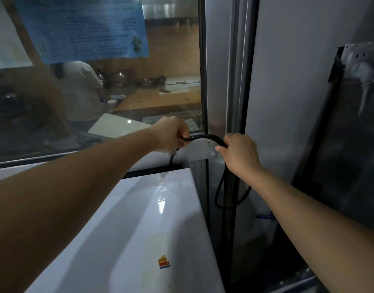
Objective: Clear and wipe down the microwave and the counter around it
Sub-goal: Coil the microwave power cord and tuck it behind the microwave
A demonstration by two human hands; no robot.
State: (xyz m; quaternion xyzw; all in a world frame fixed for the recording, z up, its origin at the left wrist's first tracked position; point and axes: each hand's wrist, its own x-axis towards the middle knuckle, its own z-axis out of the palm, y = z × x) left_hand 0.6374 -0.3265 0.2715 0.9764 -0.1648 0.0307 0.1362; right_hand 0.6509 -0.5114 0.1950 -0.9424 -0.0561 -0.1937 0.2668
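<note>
The white top of the microwave [143, 218] fills the lower middle of the head view, with a small coloured sticker [164, 262] near its front. Behind it a black power cord [207, 137] arches between my two hands. My left hand [171, 134] grips one end of the arch, and metal plug prongs show just below its fingers. My right hand [238, 154] grips the other end. From there the cord drops in a loop [222, 197] down the gap beside the microwave.
A glass window [118, 92] with a blue paper notice [86, 26] stands behind the microwave; a person in white is seen through it. A metal frame post [234, 81] and a grey wall are on the right, with a dark panel [350, 144] and a white container [262, 225] below.
</note>
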